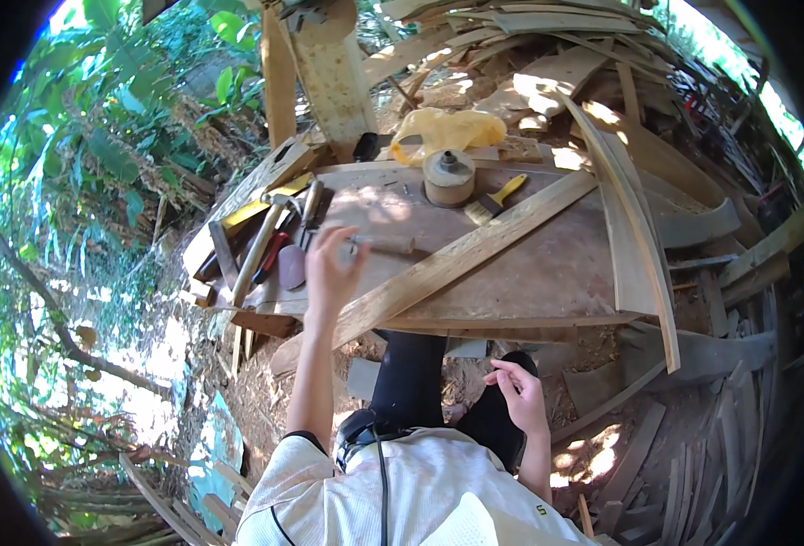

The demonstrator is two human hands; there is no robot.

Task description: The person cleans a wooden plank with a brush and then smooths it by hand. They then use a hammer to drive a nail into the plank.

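Left hand [332,278]: at the wooden-handled tool [391,244] on the workbench [548,264]; whether its fingers grip cannot be told. Right hand [520,398]: empty, loosely extended. Hammer [259,250]: laid leftward, presumably for easy reach.

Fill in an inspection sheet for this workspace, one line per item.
Surface: wooden tabletop, dappled with sunlight.
Job's things: a wooden-handled tool lies beside the left hand; a long plank lies diagonally across the top, its lower-left end past the front edge.
Clutter: tools crowd the left end, including a red-handled one; a yellow-handled brush, a round container and a yellow plastic bag sit toward the back.
Hands: left, over the table, grip unclear; right hand, near the knee, nothing seen in it.
Cables: black cord down the shirt.
Surroundings: leafy plants left; piled boards behind the table.
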